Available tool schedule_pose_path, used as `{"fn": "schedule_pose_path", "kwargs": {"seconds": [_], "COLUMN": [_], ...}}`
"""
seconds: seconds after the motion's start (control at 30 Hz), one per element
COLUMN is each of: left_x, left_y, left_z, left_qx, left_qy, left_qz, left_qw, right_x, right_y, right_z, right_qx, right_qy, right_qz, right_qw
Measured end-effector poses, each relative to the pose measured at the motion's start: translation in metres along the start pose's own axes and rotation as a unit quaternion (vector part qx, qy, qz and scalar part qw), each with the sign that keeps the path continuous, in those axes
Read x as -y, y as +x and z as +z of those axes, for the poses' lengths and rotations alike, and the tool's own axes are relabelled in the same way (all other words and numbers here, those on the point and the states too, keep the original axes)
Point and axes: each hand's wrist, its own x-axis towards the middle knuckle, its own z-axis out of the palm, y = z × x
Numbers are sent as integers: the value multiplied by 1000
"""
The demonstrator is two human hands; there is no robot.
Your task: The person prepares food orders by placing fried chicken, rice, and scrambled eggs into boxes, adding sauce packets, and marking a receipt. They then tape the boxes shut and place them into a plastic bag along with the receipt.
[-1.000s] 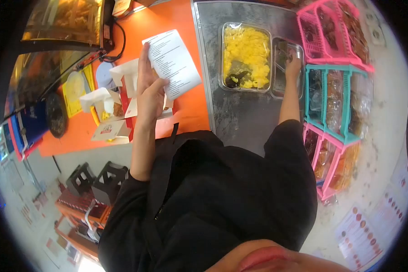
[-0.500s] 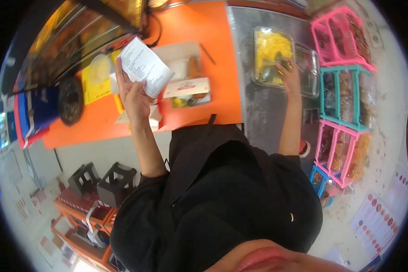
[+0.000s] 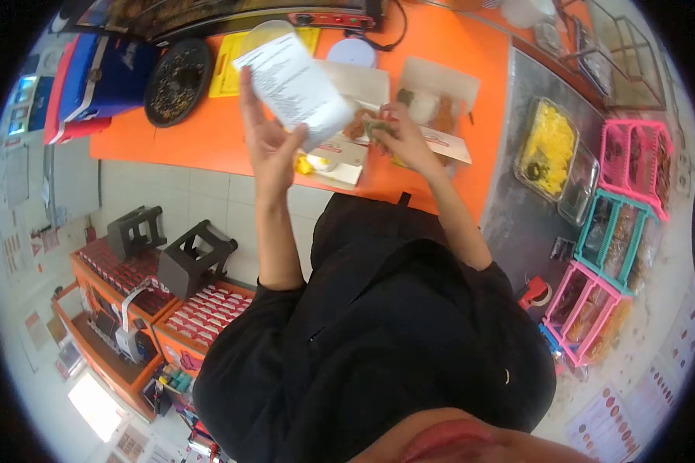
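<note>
My left hand [image 3: 274, 158] holds up a white sheet with printed lines, like a receipt [image 3: 293, 86], between thumb and fingers. My right hand [image 3: 413, 147] pinches a small greenish item [image 3: 378, 130], too small to tell whether it is a packet or a piece of food. That hand is between two open cardboard food boxes. The left box [image 3: 346, 174] has brown fried food and something yellow and white inside; the receipt partly covers it. Dark green and brown food lies in the right box [image 3: 462, 86], partly behind my right hand.
A clear container [image 3: 520, 163] of yellow food stands on the grey metal counter [image 3: 510, 208] at right. Pink and teal baskets [image 3: 611, 239] line that side. On the orange table [image 3: 232, 143] are a black round tray [image 3: 162, 108], a yellow mat [image 3: 222, 73] and a blue cooler box [image 3: 104, 77].
My right hand has left the clear container and moved left to the boxes with the greenish item. The view has turned toward the table. My left hand still holds the receipt.
</note>
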Motion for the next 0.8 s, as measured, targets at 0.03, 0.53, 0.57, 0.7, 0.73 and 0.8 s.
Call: {"fn": "schedule_pose_path", "kwargs": {"seconds": [0.03, 0.53, 0.57, 0.7, 0.73, 0.8], "left_x": [1, -10, -9, -7, -6, -2], "left_y": [0, 16, 15, 11, 9, 5], "left_z": [-2, 32, 39, 74, 86, 109], "left_qx": [19, 227, 238, 244, 249, 269], "left_qy": [-7, -70, -74, -100, -119, -130], "left_qz": [9, -8, -8, -18, -29, -29], "left_qw": [1000, 971, 968, 964, 961, 954], "right_x": [-19, -70, -65, -34, -22, -5], "right_y": [15, 82, 78, 45, 27, -22], "right_z": [25, 84, 78, 54, 44, 4], "right_qx": [-38, -177, -179, -207, -223, -266], "right_qy": [-115, -493, -490, -392, -341, -234], "right_qz": [-46, -295, -298, -339, -361, -380], "right_qw": [992, 799, 799, 830, 839, 854]}}
